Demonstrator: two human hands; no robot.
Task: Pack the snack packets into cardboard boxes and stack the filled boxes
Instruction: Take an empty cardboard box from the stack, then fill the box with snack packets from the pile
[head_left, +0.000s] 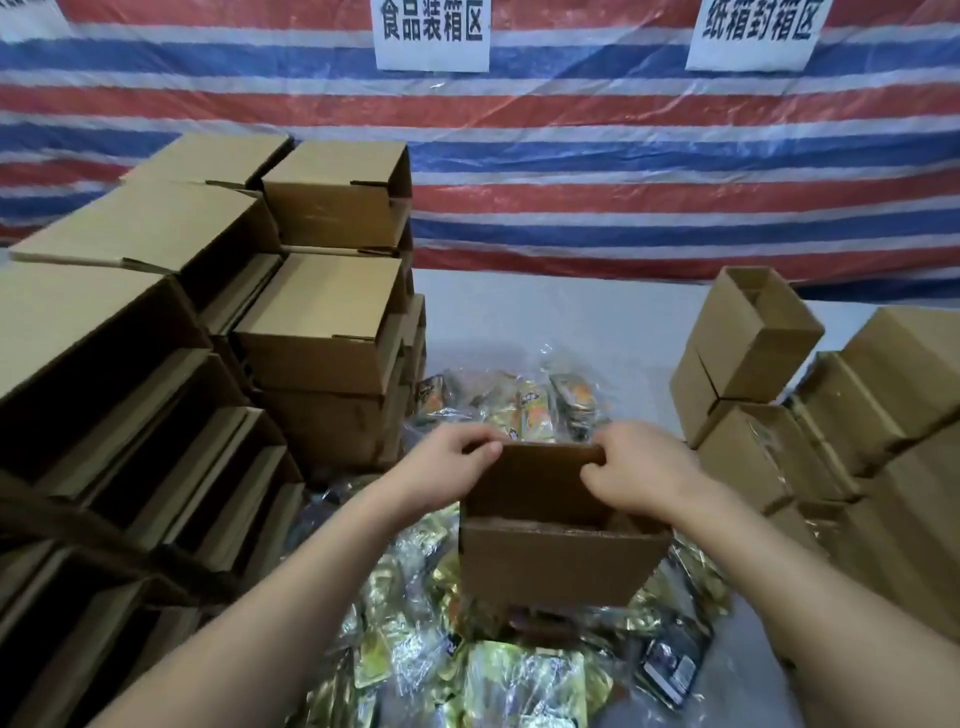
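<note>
Head view is showing both hands gripping the far flap of an open cardboard box (561, 564): left hand (441, 470) and right hand (641, 475) pinching its top edge. Snack packets (498, 670) are lying heaped around it on the table (571, 317), crowded between stacked boxes (322, 322) leftward and more boxes (748, 338) rightward.

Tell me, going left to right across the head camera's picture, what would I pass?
Tall stacks of cardboard boxes → left hand → the open box that both hands grip, over the snack packets → right hand → more stacked boxes.
</note>
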